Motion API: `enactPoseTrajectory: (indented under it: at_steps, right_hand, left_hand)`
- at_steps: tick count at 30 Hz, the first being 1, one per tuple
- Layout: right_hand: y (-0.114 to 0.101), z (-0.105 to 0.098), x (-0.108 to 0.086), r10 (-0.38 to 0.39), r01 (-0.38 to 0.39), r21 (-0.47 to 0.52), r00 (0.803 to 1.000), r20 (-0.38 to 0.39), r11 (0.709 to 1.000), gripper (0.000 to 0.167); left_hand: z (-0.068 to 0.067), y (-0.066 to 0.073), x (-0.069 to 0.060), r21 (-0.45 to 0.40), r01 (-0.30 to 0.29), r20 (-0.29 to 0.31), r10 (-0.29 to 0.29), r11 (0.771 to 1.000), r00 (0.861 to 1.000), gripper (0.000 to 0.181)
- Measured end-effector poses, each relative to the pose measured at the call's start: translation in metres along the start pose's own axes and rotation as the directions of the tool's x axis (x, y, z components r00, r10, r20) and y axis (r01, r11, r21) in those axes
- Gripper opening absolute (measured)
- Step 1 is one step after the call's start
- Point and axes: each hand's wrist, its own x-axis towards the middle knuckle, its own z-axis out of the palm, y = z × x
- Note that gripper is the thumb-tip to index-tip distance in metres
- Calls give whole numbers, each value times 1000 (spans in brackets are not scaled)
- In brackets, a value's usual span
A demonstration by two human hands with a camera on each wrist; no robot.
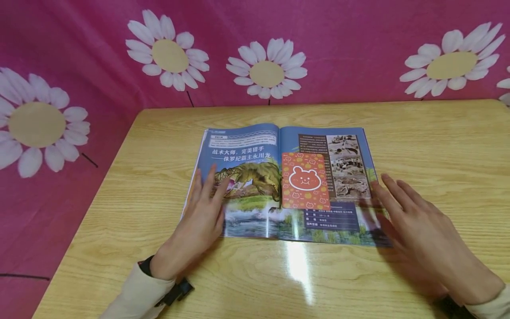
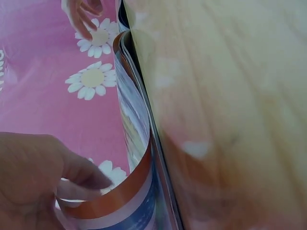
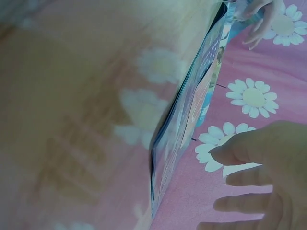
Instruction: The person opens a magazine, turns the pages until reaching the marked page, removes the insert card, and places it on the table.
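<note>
An open magazine (image 1: 247, 221) lies on the table, with a dinosaur picture on its left page. An orange-red card (image 1: 304, 195) with a white-outlined bear face lies on the right page beside the fold. Over the left page's outer edge is my left hand (image 1: 195, 226), its fingers spread. In the left wrist view, an orange-edged page (image 2: 115, 199) curves up close to that hand's thumb; whether they touch is unclear. My right hand (image 1: 422, 230) is by the magazine's right edge, fingers extended, holding nothing. The right wrist view shows its fingers apart from the pages.
The magazine sits on a light wooden table (image 1: 131, 177). Behind and to the left hangs a pink cloth (image 1: 334, 26) printed with large white daisies. Dark straps (image 1: 175, 292) circle the wrists below the pale sleeves.
</note>
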Motion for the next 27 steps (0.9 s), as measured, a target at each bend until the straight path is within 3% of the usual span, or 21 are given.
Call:
enactPoseTrajectory:
  at_steps: [7,11,14,17,22,27]
  right_hand:
    - [3,0,5,-49,49,-12,999,1,999,79]
    - [4,-1,10,-53,53,-5,998,23,999,78]
    - [4,0,14,-50,49,24,998,42,999,49]
    - [4,0,21,-55,52,59,997,55,997,15]
    - [5,3,34,-42,34,91,995,85,995,23]
    - [5,5,47,10,-25,94,987,162,995,23]
  left_hand:
    - [-5,4,2,67,3,21,-4,998,1000,44]
    - [-4,10,5,85,-14,69,8,996,998,40]
    - [0,16,7,72,-56,128,46,996,991,41]
    - [4,25,6,29,-81,218,73,996,973,42]
    - [10,41,7,-28,-103,368,106,994,924,49]
    - [15,53,10,-21,-160,426,153,987,892,51]
